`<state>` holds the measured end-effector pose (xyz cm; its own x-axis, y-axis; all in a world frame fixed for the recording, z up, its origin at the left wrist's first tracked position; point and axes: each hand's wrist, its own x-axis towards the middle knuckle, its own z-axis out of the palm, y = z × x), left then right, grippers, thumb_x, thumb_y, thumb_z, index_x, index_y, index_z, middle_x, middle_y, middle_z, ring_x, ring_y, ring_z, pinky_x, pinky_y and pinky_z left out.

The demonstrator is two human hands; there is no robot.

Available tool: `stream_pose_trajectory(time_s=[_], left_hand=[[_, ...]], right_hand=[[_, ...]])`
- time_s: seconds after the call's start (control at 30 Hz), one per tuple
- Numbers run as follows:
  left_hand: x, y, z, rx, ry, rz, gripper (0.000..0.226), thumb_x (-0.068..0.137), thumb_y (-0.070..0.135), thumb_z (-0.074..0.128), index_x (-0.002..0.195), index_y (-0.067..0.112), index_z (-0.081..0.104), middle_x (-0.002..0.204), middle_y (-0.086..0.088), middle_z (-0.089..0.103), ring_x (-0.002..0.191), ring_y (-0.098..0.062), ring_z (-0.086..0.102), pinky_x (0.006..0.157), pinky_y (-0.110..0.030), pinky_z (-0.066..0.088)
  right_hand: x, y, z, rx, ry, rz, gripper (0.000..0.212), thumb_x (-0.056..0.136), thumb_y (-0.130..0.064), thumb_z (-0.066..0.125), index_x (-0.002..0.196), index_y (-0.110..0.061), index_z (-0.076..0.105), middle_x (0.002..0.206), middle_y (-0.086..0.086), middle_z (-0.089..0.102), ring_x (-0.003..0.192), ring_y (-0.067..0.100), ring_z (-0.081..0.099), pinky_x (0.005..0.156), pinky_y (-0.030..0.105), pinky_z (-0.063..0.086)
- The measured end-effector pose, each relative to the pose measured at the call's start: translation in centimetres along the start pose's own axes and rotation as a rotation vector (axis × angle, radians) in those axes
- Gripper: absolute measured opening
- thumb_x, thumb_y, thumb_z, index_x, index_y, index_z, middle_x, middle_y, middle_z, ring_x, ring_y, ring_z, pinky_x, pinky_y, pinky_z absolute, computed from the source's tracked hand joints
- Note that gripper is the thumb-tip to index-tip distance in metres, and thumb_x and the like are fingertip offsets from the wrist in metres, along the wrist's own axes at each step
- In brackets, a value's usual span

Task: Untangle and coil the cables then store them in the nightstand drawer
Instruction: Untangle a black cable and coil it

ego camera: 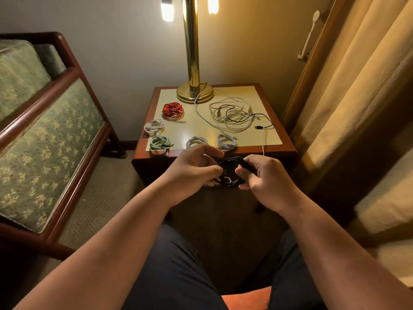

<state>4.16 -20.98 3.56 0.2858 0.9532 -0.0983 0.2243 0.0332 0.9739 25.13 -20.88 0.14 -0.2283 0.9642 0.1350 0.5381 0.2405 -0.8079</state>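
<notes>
Black cable coil (pixel 231 173) — left hand (pixel 192 173) and right hand (pixel 266 177) both pinch it; nightstand (pixel 288 151) behind.

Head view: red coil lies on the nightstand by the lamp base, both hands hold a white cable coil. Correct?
One error: the cable in the hands is black, not white. The head view shows the left hand and right hand holding the black cable coil before the nightstand; the red coil does lie by the lamp base.

Black cable coil (pixel 233 161) in mid-air before nightstand (pixel 281 149), five neat coils (pixel 173 109) on top, loose white-and-black tangle (pixel 234 115) behind them
</notes>
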Motion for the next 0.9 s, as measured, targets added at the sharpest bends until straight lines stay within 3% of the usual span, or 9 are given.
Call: stream_pose_trajectory(time_s=[0.13,0.3,0.37,0.43,0.53,0.7,0.9], left_hand=[[0.1,-0.4,0.1,-0.097,0.023,-0.004,0.022,0.097,0.001,0.062,0.116,0.010,0.065,0.087,-0.005,0.064,0.080,-0.019,0.060,0.070,-0.033,0.050],[0.6,-1.4,-0.3,0.133,0.142,0.045,0.016,0.096,0.011,0.068,0.099,0.024,0.076,0.094,0.007,0.069,0.075,-0.001,0.061,0.068,-0.024,0.049],[0.7,-1.6,-0.6,0.207,0.155,0.059,0.017,0.095,0.012,0.069,0.099,0.026,0.078,0.092,0.011,0.069,0.074,0.001,0.062,0.065,-0.017,0.047],[0.7,-1.7,-0.5,0.287,0.152,0.088,0.018,0.095,0.011,0.070,0.101,0.026,0.079,0.093,0.012,0.070,0.078,-0.002,0.065,0.067,-0.016,0.050],[0.7,-2.1,-0.4,0.351,0.153,0.098,0.019,0.093,0.012,0.071,0.099,0.028,0.078,0.097,0.010,0.073,0.087,-0.007,0.068,0.075,-0.021,0.056],[0.7,-2.2,-1.5,0.339,0.156,0.089,0.016,0.083,0.011,0.082,0.086,0.026,0.079,0.087,0.010,0.076,0.083,-0.005,0.072,0.076,-0.022,0.059],[0.9,-2.3,-1.9,0.222,0.194,0.030,0.010,0.080,0.010,0.083,0.089,0.015,0.081,0.087,0.001,0.078,0.087,-0.015,0.075,0.082,-0.034,0.061]], right_hand=[[0.3,0.3,-0.1,-0.094,0.047,-0.037,0.012,0.096,-0.010,0.067,0.108,-0.010,0.070,0.098,-0.002,0.066,0.086,0.013,0.070,0.073,0.030,0.063],[0.3,0.5,-0.1,-0.121,0.067,-0.057,0.011,0.097,-0.012,0.066,0.108,-0.010,0.070,0.098,0.000,0.067,0.086,0.013,0.069,0.073,0.034,0.063],[0.4,0.6,-0.1,-0.158,0.063,-0.065,0.011,0.097,-0.012,0.066,0.108,-0.011,0.070,0.099,0.001,0.068,0.087,0.013,0.069,0.075,0.037,0.062],[0.3,0.6,-0.2,-0.149,0.052,-0.034,0.010,0.098,-0.013,0.065,0.107,-0.012,0.070,0.099,0.001,0.068,0.085,0.013,0.070,0.073,0.032,0.062],[-0.1,0.3,-0.4,0.063,-0.006,0.080,0.007,0.100,-0.017,0.062,0.102,-0.018,0.069,0.097,0.000,0.069,0.078,0.012,0.074,0.065,0.024,0.060],[-0.9,-0.4,-0.4,0.554,-0.189,0.223,0.015,0.097,-0.018,0.064,0.108,-0.010,0.071,0.097,0.001,0.076,0.085,0.030,0.077,0.073,0.032,0.064],[-1.4,-1.3,0.5,0.912,-0.186,0.292,0.022,0.092,-0.016,0.063,0.106,0.000,0.068,0.098,0.017,0.076,0.080,0.029,0.075,0.069,0.031,0.063]])
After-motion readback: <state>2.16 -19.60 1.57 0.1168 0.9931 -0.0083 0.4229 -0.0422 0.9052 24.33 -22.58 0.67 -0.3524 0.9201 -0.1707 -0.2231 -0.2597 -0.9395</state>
